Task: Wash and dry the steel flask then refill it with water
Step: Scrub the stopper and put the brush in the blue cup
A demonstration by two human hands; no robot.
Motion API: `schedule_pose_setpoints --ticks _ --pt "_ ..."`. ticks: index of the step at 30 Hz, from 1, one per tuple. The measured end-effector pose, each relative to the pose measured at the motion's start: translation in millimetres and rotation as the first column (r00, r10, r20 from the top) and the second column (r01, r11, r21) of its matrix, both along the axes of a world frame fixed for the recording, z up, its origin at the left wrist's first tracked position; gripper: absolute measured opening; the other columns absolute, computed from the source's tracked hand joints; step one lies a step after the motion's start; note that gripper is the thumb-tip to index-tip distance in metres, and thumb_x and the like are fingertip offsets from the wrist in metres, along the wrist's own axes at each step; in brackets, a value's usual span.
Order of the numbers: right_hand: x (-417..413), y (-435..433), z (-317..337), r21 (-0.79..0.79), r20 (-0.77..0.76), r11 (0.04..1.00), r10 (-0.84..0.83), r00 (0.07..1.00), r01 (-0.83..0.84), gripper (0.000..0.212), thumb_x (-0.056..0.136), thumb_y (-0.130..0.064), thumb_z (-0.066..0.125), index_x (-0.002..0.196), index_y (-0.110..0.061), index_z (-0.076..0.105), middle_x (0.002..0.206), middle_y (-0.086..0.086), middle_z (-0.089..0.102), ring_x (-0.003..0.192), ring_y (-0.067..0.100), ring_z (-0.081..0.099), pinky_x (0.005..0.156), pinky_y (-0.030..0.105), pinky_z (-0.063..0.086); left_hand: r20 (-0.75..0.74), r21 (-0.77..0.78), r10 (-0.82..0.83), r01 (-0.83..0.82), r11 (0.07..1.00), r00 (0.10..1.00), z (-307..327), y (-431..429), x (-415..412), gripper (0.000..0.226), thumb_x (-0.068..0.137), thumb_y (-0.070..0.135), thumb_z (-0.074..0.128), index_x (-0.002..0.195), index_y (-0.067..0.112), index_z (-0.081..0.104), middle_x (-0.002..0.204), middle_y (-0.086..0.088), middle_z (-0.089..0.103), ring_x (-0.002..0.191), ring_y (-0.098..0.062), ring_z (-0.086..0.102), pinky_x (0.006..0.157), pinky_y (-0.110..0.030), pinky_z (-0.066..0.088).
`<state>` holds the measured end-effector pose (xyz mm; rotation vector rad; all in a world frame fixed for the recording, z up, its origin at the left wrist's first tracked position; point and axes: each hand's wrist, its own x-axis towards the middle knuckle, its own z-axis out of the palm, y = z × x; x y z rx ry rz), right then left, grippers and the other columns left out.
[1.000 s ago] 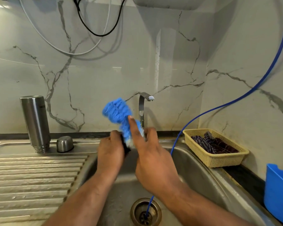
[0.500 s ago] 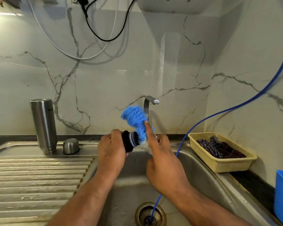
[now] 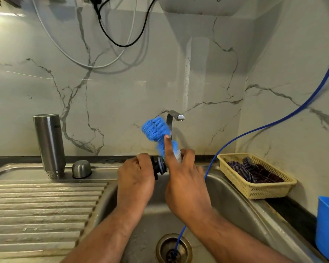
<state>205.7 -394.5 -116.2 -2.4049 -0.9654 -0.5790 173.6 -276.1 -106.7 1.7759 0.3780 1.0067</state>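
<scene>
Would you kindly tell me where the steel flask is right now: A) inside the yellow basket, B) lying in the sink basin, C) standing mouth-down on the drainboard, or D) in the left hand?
C: the steel flask stands with its threaded neck down on the drainboard, beside its steel cap.

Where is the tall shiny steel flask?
In the head view, the tall steel flask stands at the left on the ribbed draining board, next to the small domed steel cap.
</scene>
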Motion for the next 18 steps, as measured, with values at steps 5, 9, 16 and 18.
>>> schedule_pose_setpoints --ticks 5,9,16,18 --pt "-9 1 -6 -0.023 -0.010 0.992 0.126 0.992 -0.126 0.115 0.089 -0.001 0.054 0.150 -0.043 -0.034 0.141 0.004 0.010 0.097 0.011 0.036 0.091 0.027 0.041 0.134 -0.083 0.106 -0.095 0.992 0.985 -8 11 5 0.033 0.104 0.013 0.042 0.072 0.010 0.048 0.071 -0.011 0.060 0.065 -0.028 0.056 0.052 -0.032 0.042" --pt "-2 0 -1 0.025 -0.008 0.995 0.095 0.995 -0.094 0.120 0.086 0.005 0.055 0.151 -0.045 -0.032 0.140 0.003 0.012 0.083 0.011 0.041 0.055 0.015 0.032 0.139 -0.169 0.011 0.013 0.986 0.990 -5 -2 -1 0.036 0.101 0.009 0.050 0.069 0.017 0.038 0.061 0.005 0.046 0.051 -0.008 0.035 0.046 -0.015 0.021" --pt "-1 0 4 0.031 0.041 0.998 0.059 0.997 -0.060 0.116 0.087 0.002 0.057 0.155 -0.040 -0.027 0.140 0.007 0.015 0.083 0.011 0.042 0.065 0.023 0.040 0.160 -0.078 0.001 0.011 0.997 0.987 -7 -1 5 0.038 0.098 0.004 0.050 0.065 0.021 0.044 0.062 0.009 0.041 0.055 -0.014 0.039 0.039 -0.012 0.025" --pt "-7 0 -3 -0.029 0.040 0.995 0.098 0.994 -0.096 0.115 0.086 0.001 0.056 0.156 -0.039 -0.027 0.141 0.006 0.014 0.082 0.012 0.042 0.064 0.024 0.039 0.151 -0.173 -0.025 0.052 0.984 0.988 -12 8 8 0.037 0.100 0.009 0.051 0.067 0.022 0.045 0.062 0.005 0.046 0.062 -0.023 0.046 0.048 -0.009 0.031"
